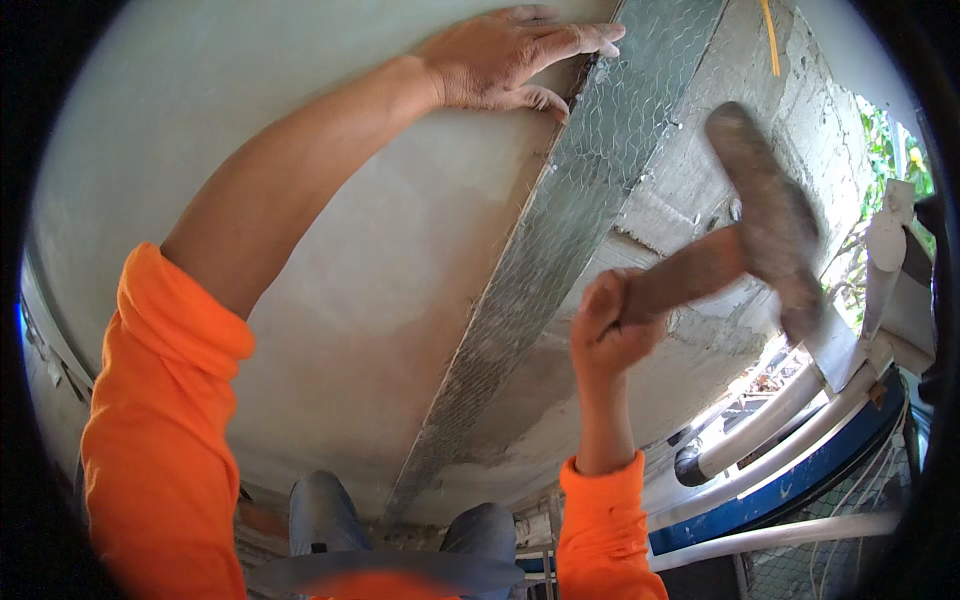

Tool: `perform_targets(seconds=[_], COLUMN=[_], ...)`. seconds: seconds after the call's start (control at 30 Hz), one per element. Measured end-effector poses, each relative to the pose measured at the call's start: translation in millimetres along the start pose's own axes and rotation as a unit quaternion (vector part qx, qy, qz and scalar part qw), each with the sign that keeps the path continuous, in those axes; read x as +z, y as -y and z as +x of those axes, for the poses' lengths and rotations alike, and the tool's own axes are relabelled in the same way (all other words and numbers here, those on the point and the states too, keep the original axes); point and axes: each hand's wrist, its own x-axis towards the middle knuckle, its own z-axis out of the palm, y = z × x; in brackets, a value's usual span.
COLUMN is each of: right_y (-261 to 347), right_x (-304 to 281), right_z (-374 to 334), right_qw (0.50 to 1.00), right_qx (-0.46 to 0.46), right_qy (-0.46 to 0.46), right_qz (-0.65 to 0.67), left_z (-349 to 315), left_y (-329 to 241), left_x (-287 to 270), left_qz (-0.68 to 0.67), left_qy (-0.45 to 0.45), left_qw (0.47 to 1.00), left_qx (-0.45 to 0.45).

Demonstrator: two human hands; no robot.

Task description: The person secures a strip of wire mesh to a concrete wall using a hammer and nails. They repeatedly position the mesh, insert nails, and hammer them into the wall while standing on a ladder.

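My right hand [608,330] is wrapped round the wooden handle of a hammer [775,215]. The hammer's heavy head, smeared by motion, is raised in front of the rough concrete at the right. Up at the top, my left hand [495,65] rests against the smooth plastered wall [340,330], thumb and fingers spread at the edge of a long strip of wire mesh [575,200]. Its fingertips touch the strip's left edge; nothing shows between them. The mesh runs slanting from the top down to the lower middle, lying over a grey-green band.
Bare concrete [800,110] with ridges borders the mesh on the right. White pipes [765,425] and a blue curved beam [790,490] cross the lower right. Green leaves show through a gap at the far right. My knees [325,510] are below, and a yellow strand [771,40] hangs at the top.
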Motion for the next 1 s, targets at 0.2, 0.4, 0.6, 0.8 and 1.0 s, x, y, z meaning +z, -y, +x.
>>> perform_targets(seconds=[0.2, 0.4, 0.6, 0.8, 1.0], right_y=[1, -2, -6, -15, -21], right_x=[-4, -1, -4, -1, -4], right_z=[0, 1, 1, -4, -1], right_qw=[0.974, 0.978, 0.994, 0.964, 0.987], right_qx=[0.148, 0.147, 0.088, 0.190, -0.103], right_qy=[0.158, 0.148, 0.009, 0.183, 0.087], right_qz=[-0.071, 0.005, 0.061, -0.034, -0.085], left_z=[0, 1, 2, 3, 4], left_y=[3, 3, 2, 4, 4], left_x=[2, 2, 3, 3, 3], left_qz=[0.047, 0.024, 0.057, 0.056, 0.024], left_qy=[-0.006, -0.005, -0.054, 0.004, 0.039], left_qw=[0.999, 0.999, 0.996, 0.998, 0.998], left_qx=[0.010, -0.022, 0.038, -0.005, -0.041])
